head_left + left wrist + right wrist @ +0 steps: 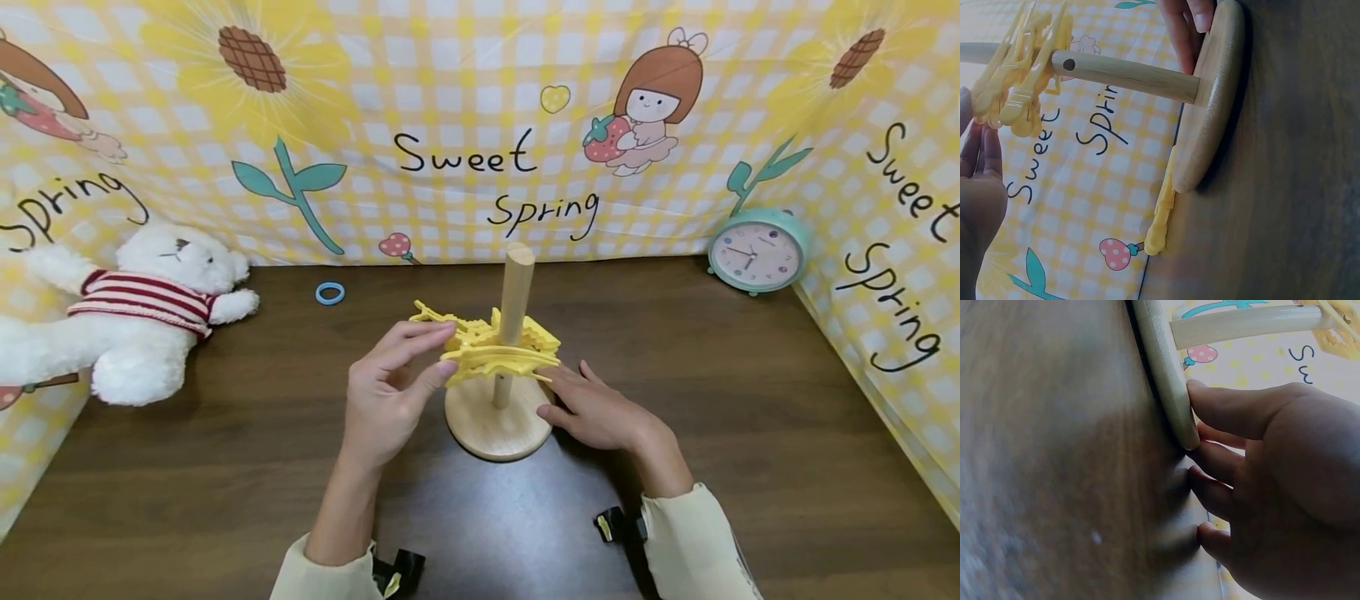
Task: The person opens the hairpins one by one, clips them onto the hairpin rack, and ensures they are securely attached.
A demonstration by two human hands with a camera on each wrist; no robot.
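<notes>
Left fingers (420,342) narrowly round yellow pieces (501,360)

Yellow-checked cloth (450,83) backs a dark, seemingly wooden table (187,500).

I've got a fluffy white bear (161,254) sprawled at the left end of the table (210,500), rocking a red-and-white striped shirt (142,302). Just to the right of its arm there's a little blue ring (328,302) lying flat. Over in the far right corner I can see a mint clock (756,252) standing upright. The table's dark brown wood. Behind it and up both sides I get yellow-and-white checked cloth (442,75), printed with big sunflowers (252,58), a girl (651,104) hugging a strawberry (606,143) and "Sweet Spring" in black.
</notes>
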